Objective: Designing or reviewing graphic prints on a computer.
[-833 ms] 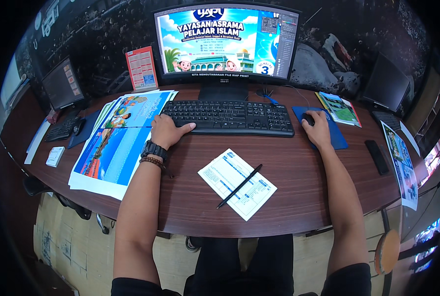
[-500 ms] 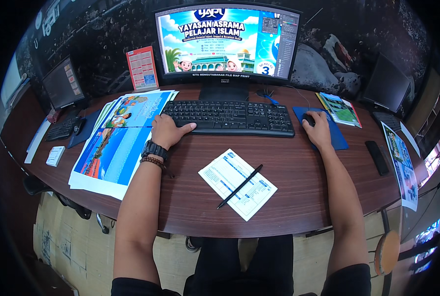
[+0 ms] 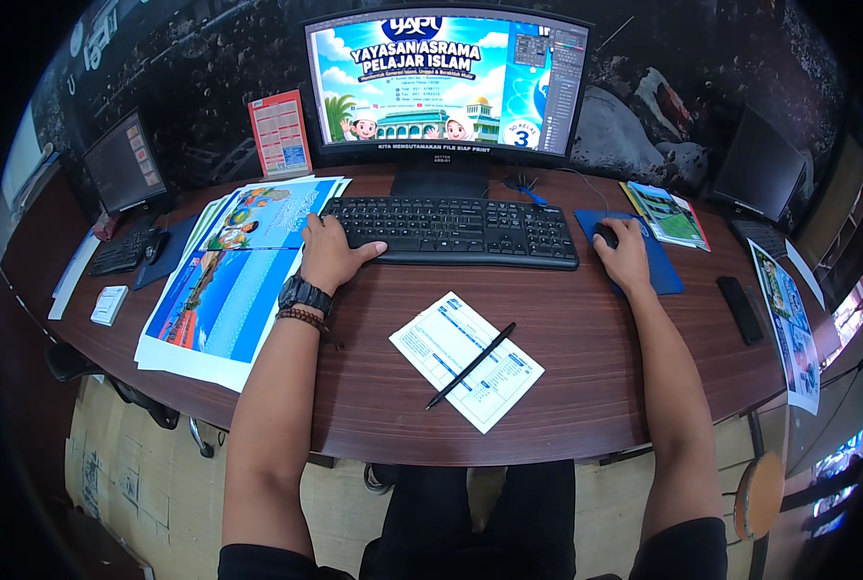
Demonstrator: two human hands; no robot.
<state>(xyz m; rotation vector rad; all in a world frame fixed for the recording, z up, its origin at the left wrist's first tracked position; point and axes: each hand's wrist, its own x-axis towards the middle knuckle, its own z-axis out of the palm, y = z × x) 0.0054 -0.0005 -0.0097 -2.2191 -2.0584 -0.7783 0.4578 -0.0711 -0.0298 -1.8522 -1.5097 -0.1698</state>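
My left hand (image 3: 331, 253) rests on the left end of a black keyboard (image 3: 451, 228), thumb stretched along its front edge, fingers apart and holding nothing. A black watch and a beaded bracelet circle that wrist. To the right, my right hand (image 3: 625, 252) is wrapped over a black computer mouse (image 3: 605, 234) on a blue mouse pad (image 3: 660, 271). Behind the keyboard stands a curved monitor (image 3: 441, 87) with a colourful cartoon banner design on it. Between my forearms lies a printed form (image 3: 431, 350), with a black pen (image 3: 470, 365) slanting across it.
Large colour prints (image 3: 220, 300) lie left of my left arm. A red desk calendar (image 3: 279, 135) stands behind them. Side monitors flank the wooden desk (image 3: 383, 406). A black phone-like object (image 3: 739, 309), leaflets (image 3: 663, 215) and a hanging print (image 3: 787, 319) are at the right.
My left hand has shifted very slightly to the right at the keyboard's left end. The right hand stays on the mouse, and the screen looks the same.
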